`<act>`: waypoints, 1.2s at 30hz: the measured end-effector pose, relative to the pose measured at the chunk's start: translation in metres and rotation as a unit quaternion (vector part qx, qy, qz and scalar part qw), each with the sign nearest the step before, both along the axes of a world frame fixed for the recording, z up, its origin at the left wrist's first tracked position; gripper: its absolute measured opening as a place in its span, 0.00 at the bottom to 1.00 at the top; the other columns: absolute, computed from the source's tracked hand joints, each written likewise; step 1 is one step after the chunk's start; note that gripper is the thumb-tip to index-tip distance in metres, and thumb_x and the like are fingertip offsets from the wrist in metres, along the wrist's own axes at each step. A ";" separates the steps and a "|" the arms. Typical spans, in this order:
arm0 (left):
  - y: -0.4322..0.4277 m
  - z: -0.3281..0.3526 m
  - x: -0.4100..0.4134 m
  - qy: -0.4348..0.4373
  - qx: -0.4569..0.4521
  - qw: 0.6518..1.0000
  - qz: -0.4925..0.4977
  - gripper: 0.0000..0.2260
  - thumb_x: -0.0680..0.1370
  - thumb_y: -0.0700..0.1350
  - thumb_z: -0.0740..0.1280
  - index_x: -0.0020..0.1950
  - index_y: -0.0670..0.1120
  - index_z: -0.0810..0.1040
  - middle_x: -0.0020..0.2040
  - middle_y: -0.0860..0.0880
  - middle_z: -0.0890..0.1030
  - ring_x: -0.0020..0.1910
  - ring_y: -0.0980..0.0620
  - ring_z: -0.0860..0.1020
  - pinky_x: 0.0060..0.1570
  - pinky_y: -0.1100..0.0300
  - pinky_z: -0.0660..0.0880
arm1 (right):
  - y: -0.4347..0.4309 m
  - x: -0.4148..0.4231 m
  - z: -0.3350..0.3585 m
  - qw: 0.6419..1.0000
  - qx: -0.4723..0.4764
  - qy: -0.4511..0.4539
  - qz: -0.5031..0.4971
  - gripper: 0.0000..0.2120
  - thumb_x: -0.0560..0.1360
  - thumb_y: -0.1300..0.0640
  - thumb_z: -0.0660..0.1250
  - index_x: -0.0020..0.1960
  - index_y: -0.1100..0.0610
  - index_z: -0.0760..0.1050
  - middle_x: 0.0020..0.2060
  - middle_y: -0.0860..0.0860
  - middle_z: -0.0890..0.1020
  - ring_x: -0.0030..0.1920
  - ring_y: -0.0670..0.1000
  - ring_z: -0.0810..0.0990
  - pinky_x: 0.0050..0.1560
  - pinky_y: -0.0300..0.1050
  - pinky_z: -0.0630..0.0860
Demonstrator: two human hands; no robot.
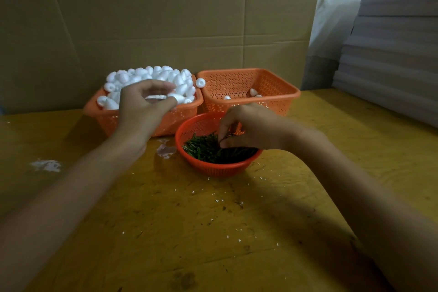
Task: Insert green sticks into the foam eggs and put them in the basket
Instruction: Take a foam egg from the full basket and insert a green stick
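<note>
Yellow table (213, 220): foam eggs (151, 73), light and easily dented, heap in the left basket (170, 123); hold one gently round its middle. Left hand (142, 106) curls over them, hold unclear. Right hand (248, 125) pinches a thin green stick (224, 138) above the bowl (222, 169).

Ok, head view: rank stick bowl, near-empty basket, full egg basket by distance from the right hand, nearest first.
1. Stick bowl, under the right hand.
2. Near-empty basket, just behind it.
3. Full egg basket, back left.
</note>
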State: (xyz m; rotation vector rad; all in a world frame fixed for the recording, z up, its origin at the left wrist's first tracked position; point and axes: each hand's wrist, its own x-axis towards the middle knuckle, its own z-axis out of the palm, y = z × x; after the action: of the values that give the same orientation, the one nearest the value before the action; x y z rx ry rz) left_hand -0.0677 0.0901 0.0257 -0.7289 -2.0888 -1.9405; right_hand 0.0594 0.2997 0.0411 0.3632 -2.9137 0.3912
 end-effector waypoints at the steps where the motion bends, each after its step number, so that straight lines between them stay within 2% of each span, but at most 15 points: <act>1: -0.001 -0.003 0.006 -0.023 0.017 0.999 -0.022 0.10 0.74 0.37 0.77 0.51 0.49 0.86 0.49 0.52 0.88 0.47 0.51 0.88 0.52 0.60 0.83 | 0.000 0.000 0.000 1.000 -0.004 0.012 -0.004 0.03 0.76 0.54 0.77 0.50 0.49 0.86 0.48 0.40 0.86 0.49 0.41 0.82 0.56 0.43 0.77; 5: -0.005 -0.015 0.031 -0.068 0.036 0.992 -0.095 0.10 0.73 0.41 0.78 0.53 0.50 0.88 0.48 0.49 0.89 0.49 0.47 0.88 0.54 0.47 0.85 | 0.000 -0.003 -0.002 0.995 -0.070 0.061 -0.022 0.02 0.76 0.53 0.77 0.48 0.48 0.86 0.45 0.41 0.87 0.46 0.39 0.82 0.60 0.47 0.77; 7: -0.007 -0.022 0.038 -0.069 0.035 0.990 -0.116 0.08 0.75 0.42 0.78 0.54 0.49 0.89 0.48 0.46 0.89 0.51 0.46 0.88 0.61 0.40 0.81 | -0.003 -0.005 -0.005 0.989 -0.123 0.077 -0.016 0.03 0.76 0.54 0.77 0.49 0.51 0.87 0.45 0.43 0.88 0.47 0.41 0.83 0.58 0.48 0.78; 9: -0.007 -0.028 0.043 -0.077 0.043 0.986 -0.143 0.09 0.74 0.44 0.78 0.54 0.49 0.89 0.48 0.44 0.89 0.52 0.45 0.88 0.64 0.36 0.78 | -0.008 -0.006 -0.009 0.982 -0.169 0.082 -0.009 0.04 0.76 0.55 0.77 0.49 0.55 0.87 0.44 0.47 0.88 0.46 0.45 0.84 0.55 0.50 0.80; 12: -0.007 -0.035 0.048 -0.093 0.091 0.973 -0.193 0.14 0.70 0.46 0.77 0.54 0.44 0.87 0.50 0.40 0.88 0.51 0.45 0.87 0.58 0.50 0.81 | -0.011 -0.008 -0.016 0.967 -0.244 0.072 -0.004 0.05 0.77 0.57 0.75 0.50 0.59 0.86 0.43 0.53 0.87 0.45 0.49 0.85 0.54 0.53 0.81; 15: -0.010 -0.038 0.047 -0.111 0.142 0.958 -0.223 0.10 0.72 0.40 0.74 0.52 0.41 0.86 0.52 0.38 0.87 0.50 0.44 0.87 0.49 0.60 0.83 | -0.015 -0.010 -0.023 0.949 -0.309 0.058 -0.007 0.06 0.79 0.59 0.73 0.51 0.63 0.83 0.41 0.59 0.86 0.40 0.53 0.84 0.52 0.55 0.82; 18: -0.013 -0.042 0.043 -0.141 0.159 0.951 -0.223 0.07 0.77 0.33 0.70 0.52 0.40 0.85 0.50 0.39 0.87 0.48 0.43 0.87 0.46 0.61 0.83 | -0.019 -0.011 -0.029 0.955 -0.294 0.036 -0.007 0.06 0.79 0.61 0.73 0.50 0.64 0.81 0.41 0.57 0.86 0.41 0.55 0.85 0.52 0.54 0.83; 21: -0.014 -0.043 0.041 -0.173 0.189 0.940 -0.226 0.12 0.80 0.30 0.66 0.55 0.41 0.86 0.49 0.40 0.86 0.49 0.42 0.87 0.46 0.61 0.83 | -0.022 -0.012 -0.033 0.970 -0.240 0.031 -0.007 0.03 0.78 0.61 0.74 0.48 0.61 0.82 0.40 0.51 0.87 0.41 0.50 0.86 0.52 0.51 0.82; 23: -0.015 -0.045 0.038 -0.194 0.217 0.929 -0.230 0.15 0.80 0.30 0.64 0.56 0.42 0.87 0.51 0.41 0.87 0.51 0.41 0.87 0.48 0.61 0.83 | -0.024 -0.012 -0.034 0.979 -0.201 0.034 -0.010 0.02 0.77 0.62 0.75 0.47 0.58 0.83 0.41 0.47 0.87 0.45 0.45 0.85 0.55 0.51 0.81; 26: -0.017 -0.046 0.033 -0.238 0.249 0.905 -0.251 0.13 0.80 0.32 0.65 0.55 0.42 0.88 0.53 0.41 0.86 0.55 0.41 0.87 0.48 0.62 0.83 | -0.027 -0.013 -0.037 0.987 -0.153 0.040 -0.008 0.03 0.75 0.61 0.76 0.47 0.56 0.83 0.45 0.46 0.87 0.49 0.45 0.85 0.56 0.54 0.79; 30: -0.020 -0.045 0.032 -0.275 0.266 0.878 -0.287 0.12 0.79 0.34 0.67 0.55 0.42 0.88 0.56 0.42 0.86 0.60 0.42 0.85 0.48 0.63 0.83 | -0.029 -0.013 -0.037 0.990 -0.138 0.033 -0.013 0.04 0.75 0.58 0.77 0.48 0.56 0.83 0.46 0.45 0.87 0.50 0.44 0.84 0.56 0.52 0.79; 36: -0.023 -0.046 0.029 -0.306 0.270 0.853 -0.324 0.12 0.77 0.36 0.67 0.53 0.46 0.89 0.55 0.46 0.86 0.62 0.45 0.84 0.49 0.63 0.83 | -0.029 -0.012 -0.038 0.991 -0.129 0.036 -0.014 0.04 0.76 0.58 0.77 0.48 0.55 0.83 0.45 0.44 0.86 0.49 0.43 0.83 0.55 0.51 0.79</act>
State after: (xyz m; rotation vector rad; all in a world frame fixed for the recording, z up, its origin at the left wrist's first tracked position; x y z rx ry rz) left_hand -0.0391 0.0669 -0.0201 -0.8172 -1.4491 -3.3089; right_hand 0.0471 0.2708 0.0032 0.2900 -2.7489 0.7258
